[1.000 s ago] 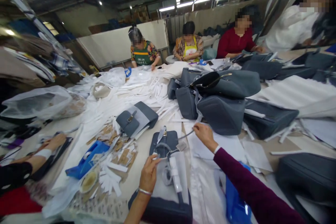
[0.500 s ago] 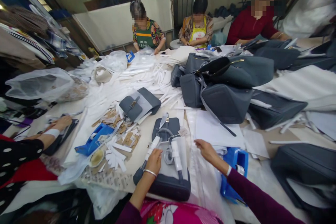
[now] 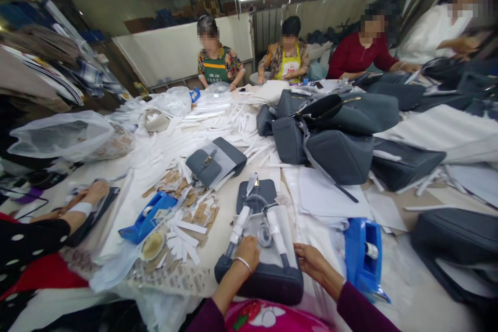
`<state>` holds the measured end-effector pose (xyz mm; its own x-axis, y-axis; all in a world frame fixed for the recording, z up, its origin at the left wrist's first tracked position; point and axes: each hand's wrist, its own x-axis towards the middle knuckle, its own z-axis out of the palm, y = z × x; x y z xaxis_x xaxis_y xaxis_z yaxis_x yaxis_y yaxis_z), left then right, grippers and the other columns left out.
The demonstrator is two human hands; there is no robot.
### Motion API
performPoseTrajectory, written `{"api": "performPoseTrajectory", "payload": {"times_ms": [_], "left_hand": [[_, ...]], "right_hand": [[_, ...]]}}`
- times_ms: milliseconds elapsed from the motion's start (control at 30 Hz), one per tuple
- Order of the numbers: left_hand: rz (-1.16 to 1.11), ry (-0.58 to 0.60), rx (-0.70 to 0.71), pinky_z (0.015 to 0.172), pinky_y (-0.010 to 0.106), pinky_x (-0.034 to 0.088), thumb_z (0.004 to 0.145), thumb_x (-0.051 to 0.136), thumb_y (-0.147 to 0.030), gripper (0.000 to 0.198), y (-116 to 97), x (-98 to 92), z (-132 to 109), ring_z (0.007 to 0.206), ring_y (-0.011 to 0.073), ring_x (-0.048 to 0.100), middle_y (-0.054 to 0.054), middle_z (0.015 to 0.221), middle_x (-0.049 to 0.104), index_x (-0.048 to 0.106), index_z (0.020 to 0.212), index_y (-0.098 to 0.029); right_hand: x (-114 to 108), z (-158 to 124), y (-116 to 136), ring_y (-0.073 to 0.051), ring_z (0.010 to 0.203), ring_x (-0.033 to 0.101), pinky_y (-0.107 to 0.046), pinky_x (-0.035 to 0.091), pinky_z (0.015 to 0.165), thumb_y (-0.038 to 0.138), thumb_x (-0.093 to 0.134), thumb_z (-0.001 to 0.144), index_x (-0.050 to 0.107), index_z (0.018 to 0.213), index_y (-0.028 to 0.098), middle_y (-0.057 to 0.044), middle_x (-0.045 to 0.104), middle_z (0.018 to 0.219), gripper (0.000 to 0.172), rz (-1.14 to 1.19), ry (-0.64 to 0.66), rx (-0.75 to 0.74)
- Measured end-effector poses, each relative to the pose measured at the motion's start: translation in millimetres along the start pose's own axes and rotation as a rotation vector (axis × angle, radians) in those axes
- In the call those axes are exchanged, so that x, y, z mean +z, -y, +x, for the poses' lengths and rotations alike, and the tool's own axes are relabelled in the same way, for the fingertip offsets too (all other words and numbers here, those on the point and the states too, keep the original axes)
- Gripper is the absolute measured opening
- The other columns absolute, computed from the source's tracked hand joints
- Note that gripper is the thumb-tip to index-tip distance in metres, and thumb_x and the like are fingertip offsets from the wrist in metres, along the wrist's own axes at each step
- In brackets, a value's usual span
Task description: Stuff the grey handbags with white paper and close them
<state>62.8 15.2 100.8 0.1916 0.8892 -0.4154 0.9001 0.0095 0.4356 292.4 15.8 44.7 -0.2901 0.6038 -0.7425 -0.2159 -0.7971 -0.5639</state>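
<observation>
A dark grey handbag (image 3: 268,286) lies in front of me at the table's near edge, its flap with a buckle (image 3: 254,187) pointing away. White wrapping (image 3: 274,225) covers parts of its handles, and a pale sheet and a clear coiled strap (image 3: 266,236) lie over its front. My left hand (image 3: 248,254), wearing a bangle, is closed on the bag beside the left handle; its fingertips are hidden. At the bag's right edge, my right hand (image 3: 313,262) grips the side with bent fingers.
Blue tape dispensers (image 3: 363,257) (image 3: 150,218) stand to both sides. Paper scraps and a tape roll (image 3: 152,245) lie left. Another grey bag (image 3: 216,161) lies ahead, with more bags (image 3: 338,153) piled behind right. A co-worker's hands (image 3: 95,194) work at left; several people sit opposite.
My right hand has come down from above the white sheets to the bag's right edge. My left hand stays on the bag, lower beside the handle. The view has shifted.
</observation>
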Motion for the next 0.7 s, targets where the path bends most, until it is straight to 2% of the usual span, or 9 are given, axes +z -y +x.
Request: {"api": "performPoseTrajectory", "payload": {"times_ms": [133,267,367,533,700], "left_hand": [[-0.118,-0.007,0.116,0.092,0.036,0.043,0.082,0.052,-0.021,0.016,19,-9.8,-10,0.098,0.0227,0.057,0.010,0.096,0.065,0.066,0.088,-0.014],[-0.352,0.064,0.333,0.091,0.033,0.043,0.076,0.064,-0.026,0.015,40,-18.3,-20,0.097,0.0201,0.058,0.006,0.097,0.066,0.067,0.088,-0.018],[-0.432,0.089,0.428,0.091,0.033,0.043,0.075,0.066,-0.022,0.014,50,-21.3,-21,0.097,0.0189,0.059,0.005,0.097,0.066,0.069,0.089,-0.019],[-0.303,0.091,0.529,0.088,0.033,0.043,0.077,0.064,-0.016,0.011,48,-23.1,-19,0.094,0.0192,0.056,0.005,0.093,0.063,0.069,0.087,-0.019],[-0.187,0.109,0.579,0.086,0.032,0.043,0.081,0.056,-0.011,0.013,40,-21.2,-20,0.095,0.0192,0.053,0.005,0.093,0.060,0.065,0.087,-0.019]], "right_hand": [[15,-5,-6,-0.017,0.056,0.063,-0.026,0.048,0.055,0.010,0.047,0.056,0.061,0.080,0.015,-0.004,0.065,0.060,0.028,0.012,-0.088,0.013],[31,-11,-8,-0.018,0.055,0.063,-0.027,0.048,0.052,0.007,0.047,0.057,0.062,0.079,0.014,-0.004,0.065,0.058,0.027,-0.053,-0.230,-0.002],[38,-14,-7,-0.021,0.060,0.065,-0.030,0.050,0.055,0.009,0.050,0.062,0.064,0.077,0.014,-0.006,0.066,0.059,0.022,-0.081,-0.254,0.005],[47,-17,-7,-0.024,0.067,0.067,-0.033,0.053,0.061,0.012,0.052,0.070,0.068,0.079,0.015,-0.008,0.069,0.064,0.018,-0.064,-0.288,-0.003],[50,-10,-15,-0.022,0.061,0.065,-0.032,0.055,0.060,0.023,0.057,0.078,0.067,0.082,0.010,-0.008,0.067,0.060,0.017,-0.015,-0.382,-0.021]]}}
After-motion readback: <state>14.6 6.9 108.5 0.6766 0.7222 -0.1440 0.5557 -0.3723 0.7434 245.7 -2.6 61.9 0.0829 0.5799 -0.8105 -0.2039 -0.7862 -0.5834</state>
